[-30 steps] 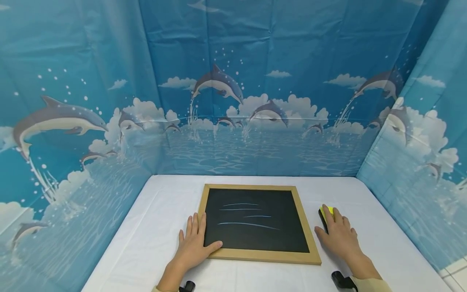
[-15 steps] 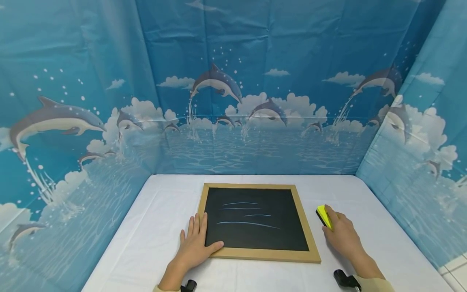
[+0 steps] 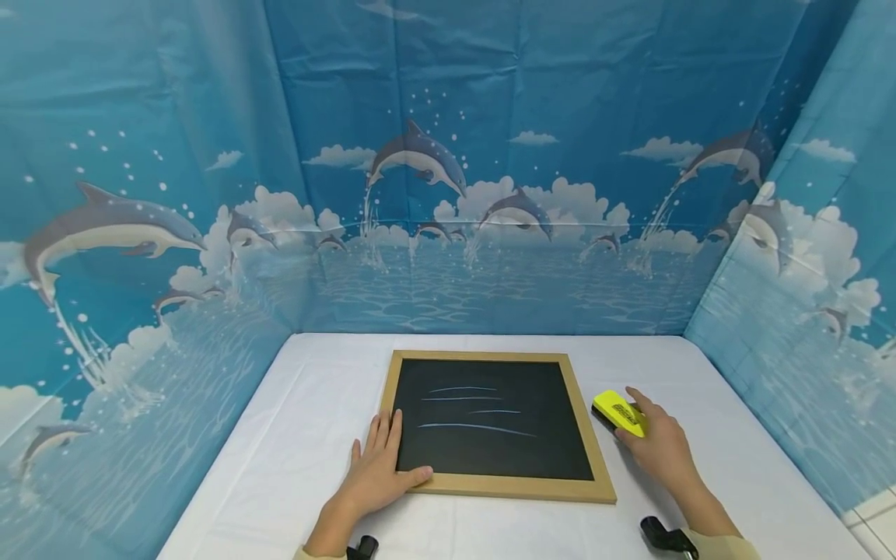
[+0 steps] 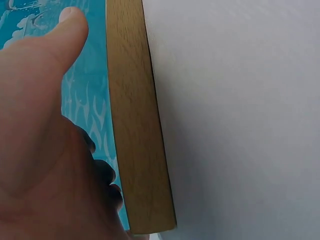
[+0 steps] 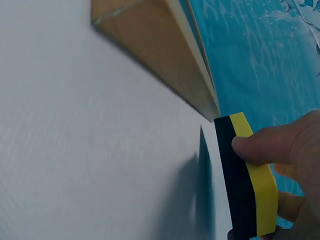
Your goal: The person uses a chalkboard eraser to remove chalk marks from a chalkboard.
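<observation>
Above cloth (image 3: pixel 280 459), the eraser (image 3: pixel 619 412) slants lengthwise forward-left.

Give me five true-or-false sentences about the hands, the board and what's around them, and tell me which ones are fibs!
1. The right hand is holding the eraser. True.

2. The left hand is at the near left corner of the board. True.

3. The eraser is red all over. False: it is yellow and black.

4. The board is wiped clean. False: four pale lines show on it.

5. The cloth wall behind the table has dolphins on it. True.
</observation>
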